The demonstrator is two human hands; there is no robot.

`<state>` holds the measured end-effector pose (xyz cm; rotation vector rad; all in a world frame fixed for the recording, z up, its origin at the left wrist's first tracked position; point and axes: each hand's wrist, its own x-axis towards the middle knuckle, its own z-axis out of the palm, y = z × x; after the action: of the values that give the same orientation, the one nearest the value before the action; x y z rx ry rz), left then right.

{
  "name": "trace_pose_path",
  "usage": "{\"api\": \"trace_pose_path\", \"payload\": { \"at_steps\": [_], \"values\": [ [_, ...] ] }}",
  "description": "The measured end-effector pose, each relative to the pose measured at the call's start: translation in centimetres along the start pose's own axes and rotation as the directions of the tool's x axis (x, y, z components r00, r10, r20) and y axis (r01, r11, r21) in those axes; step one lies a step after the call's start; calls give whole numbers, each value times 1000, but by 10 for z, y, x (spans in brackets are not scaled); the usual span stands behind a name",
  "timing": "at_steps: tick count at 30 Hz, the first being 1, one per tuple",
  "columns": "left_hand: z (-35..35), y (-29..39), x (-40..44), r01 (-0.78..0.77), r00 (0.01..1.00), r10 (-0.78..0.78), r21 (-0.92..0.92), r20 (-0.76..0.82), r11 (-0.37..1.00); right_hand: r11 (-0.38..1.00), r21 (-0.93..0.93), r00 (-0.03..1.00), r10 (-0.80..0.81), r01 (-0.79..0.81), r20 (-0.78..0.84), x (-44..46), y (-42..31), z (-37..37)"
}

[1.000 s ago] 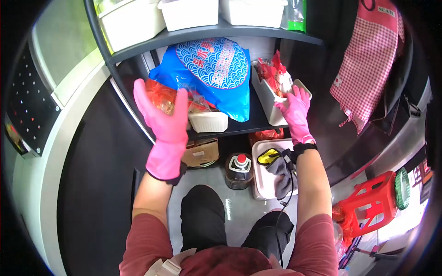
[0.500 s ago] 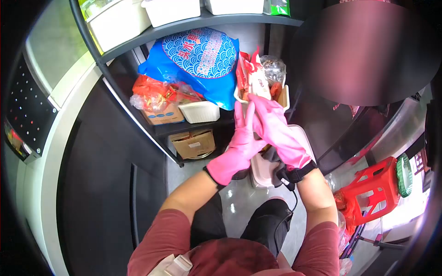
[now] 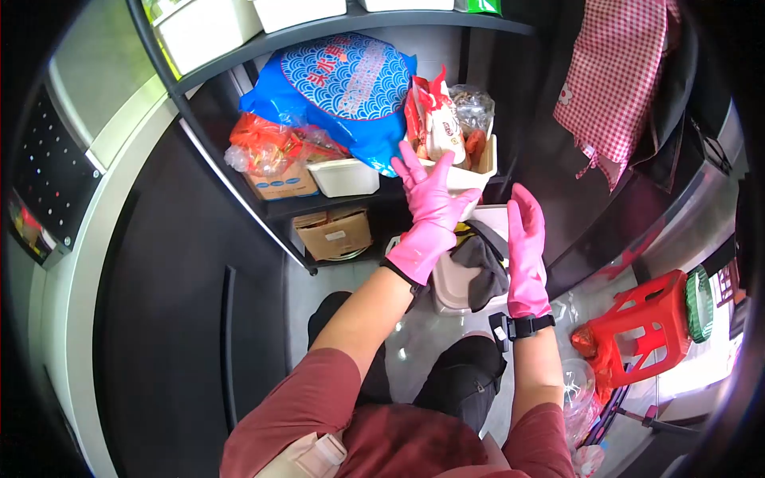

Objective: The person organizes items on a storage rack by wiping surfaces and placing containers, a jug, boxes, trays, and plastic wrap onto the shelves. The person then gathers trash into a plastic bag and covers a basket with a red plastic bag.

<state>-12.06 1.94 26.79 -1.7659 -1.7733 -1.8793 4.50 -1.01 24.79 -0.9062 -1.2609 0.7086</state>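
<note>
On the middle shelf (image 3: 291, 209): the white bin (image 3: 460, 180) holds a red-and-white packet (image 3: 443, 131) and a clear bag (image 3: 473, 107); a blue bag (image 3: 347, 88) lies just to its left.
Left hand (image 3: 431, 202): we have its pink-gloved fingers spread at the bin's near side (whether they touch it, we cannot tell).
Right hand (image 3: 527, 251): we hold it upright with nothing in it, thumb and fingers slightly apart, near the bin's right side.
Below our hands: a grey cloth (image 3: 488, 280) lies on a pale box (image 3: 451, 291).
</note>
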Motion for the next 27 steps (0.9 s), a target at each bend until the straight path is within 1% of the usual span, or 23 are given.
{"api": "trace_pose_path", "payload": {
  "at_steps": [2,3,4,6,7,8,10,11,12,14,15,16,17,18,20,21,22,23,24,27],
  "values": [
    [-4,-1,2,22,999,-20,-43,35,999,994,72,996,86,-85,-1,-4,22,-2],
    [-8,2,0,7,1000,-7,-63,-3,998,995,36,996,91,-90,-4,-8,23,-3],
    [-14,1,-3,12,1000,-12,-61,-7,998,995,34,996,92,-92,3,-10,27,-5],
    [-29,-10,-7,24,998,-7,-252,70,968,984,64,986,169,-169,15,-9,43,-12],
    [-40,-18,-9,62,992,-14,-395,124,916,974,82,977,209,-213,51,-8,47,-16],
    [-58,-10,-11,55,993,1,-485,114,873,973,82,976,210,-213,52,-2,52,-19],
    [-86,-27,-14,-105,987,133,-274,85,956,943,234,972,233,-235,37,14,65,-24],
    [-100,-28,-17,-226,970,238,-175,53,958,945,206,967,251,-253,36,21,70,-28],
    [-113,-30,-19,-178,976,201,-233,78,956,929,221,953,304,-297,3,27,69,-30],
    [-145,-31,-16,-199,958,234,-205,167,958,908,255,935,352,-334,-30,37,86,-34],
    [-158,-33,-19,-213,946,259,-227,194,950,906,254,933,358,-339,-32,37,84,-30],
    [-168,-34,-22,-230,932,288,-254,220,939,872,323,927,372,-369,53,38,81,-27],
    [-176,-35,-25,-211,919,299,-322,256,923,831,386,915,380,-401,133,38,78,-25],
    [-183,-35,-26,-270,887,361,-310,289,912,787,415,889,429,-456,163,36,67,-16],
    [-181,-33,-39,-275,874,384,-350,298,896,772,500,915,384,-392,124,23,38,-1],
    [-178,-30,-39,-316,859,427,-362,283,877,773,498,914,389,-393,117,27,50,-5],
    [-175,-32,-41,-311,858,425,-367,289,877,787,506,931,350,-353,105,35,71,-9],
    [-173,-35,-44,-297,868,411,-372,278,879,799,515,947,305,-310,96,42,75,-8],
    [-172,-39,-46,-284,878,397,-376,268,882,800,515,948,305,-308,93,44,77,-11],
    [-174,-42,-46,-260,884,380,-389,272,884,852,365,926,359,-376,117,46,63,-17]
  ]
}}
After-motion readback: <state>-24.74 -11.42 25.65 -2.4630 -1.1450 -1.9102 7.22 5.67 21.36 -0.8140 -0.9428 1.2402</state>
